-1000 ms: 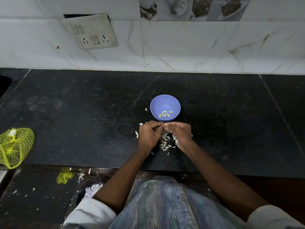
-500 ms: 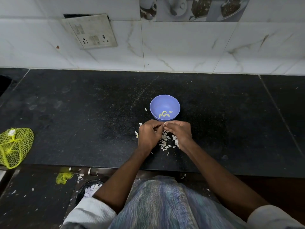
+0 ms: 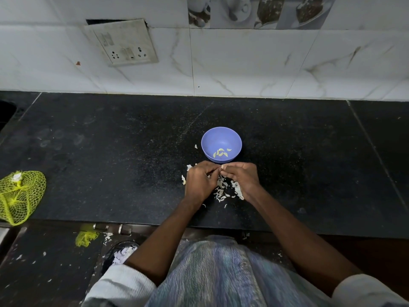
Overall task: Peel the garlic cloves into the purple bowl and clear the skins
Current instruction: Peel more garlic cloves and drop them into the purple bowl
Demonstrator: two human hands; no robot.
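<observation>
From the head camera we looked down on a black counter (image 3: 287, 140) with the purple bowl (image 3: 221, 138) standing just beyond our hands. A few peeled cloves (image 3: 221, 152) already lay in its bottom, so we judged the peeling partly done. A loose heap of skins (image 3: 225, 189) lay on the counter between and under our wrists, with stray flakes beside the bowl, so the clearing was not yet begun. How many cloves were left to peel we could not tell; none lay unpeeled in plain sight.

Our left hand (image 3: 200, 182) and right hand (image 3: 242, 176) met fingertip to fingertip just in front of the bowl's near rim. The fingers of both were curled inward and pinched together on a small pale garlic clove (image 3: 222, 166), of which only a sliver showed between them. It sat right at the fingertips, above the skin heap and close to the bowl, not in it.

At the counter's left edge lay a yellow mesh bag (image 3: 21, 196).
</observation>
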